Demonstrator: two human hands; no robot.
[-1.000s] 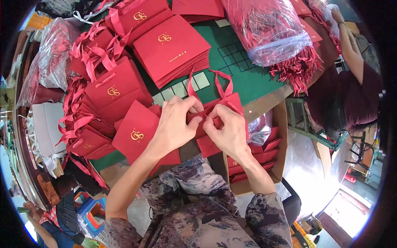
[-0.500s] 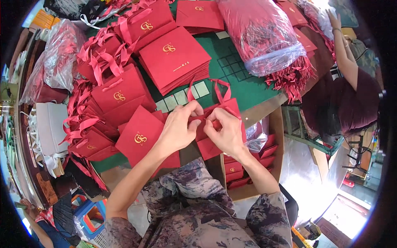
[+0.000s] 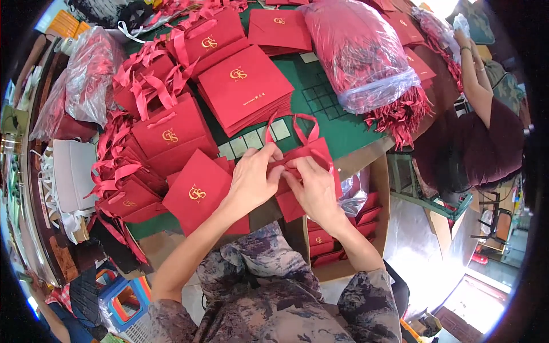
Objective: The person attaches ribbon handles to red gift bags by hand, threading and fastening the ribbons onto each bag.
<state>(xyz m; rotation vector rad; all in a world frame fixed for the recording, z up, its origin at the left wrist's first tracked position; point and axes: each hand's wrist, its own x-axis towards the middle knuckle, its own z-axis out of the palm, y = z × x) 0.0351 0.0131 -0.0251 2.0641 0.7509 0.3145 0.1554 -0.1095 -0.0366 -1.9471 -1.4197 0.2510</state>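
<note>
A red paper bag [image 3: 289, 207] with a ribbon handle [image 3: 309, 129] lies at the table's front edge, under both of my hands. My left hand [image 3: 255, 177] is closed at the bag's left side, thumb and fingers pinched near its top edge. Close beside it, my right hand [image 3: 314, 191] pinches the same bag from the right, its fingertips almost meeting the left thumb. Whatever small piece lies between the fingertips is hidden. Left of my left hand, a flat red bag [image 3: 197, 191] rests on other red bags.
A stack of flat red bags [image 3: 246, 86] stands beyond my hands on the green table mat [image 3: 343, 134]. Bags with ribbons [image 3: 171, 134] crowd the left. A plastic-wrapped bundle [image 3: 363, 57] lies at the back right. Below the table edge sits a carton [image 3: 380, 211] of red bags. Another person's arm [image 3: 477, 80] shows at the right.
My hands have drawn slightly closer together at the bag's top edge. The right hand's fingers have shifted from a curled pinch to a flatter one. The view has moved a little.
</note>
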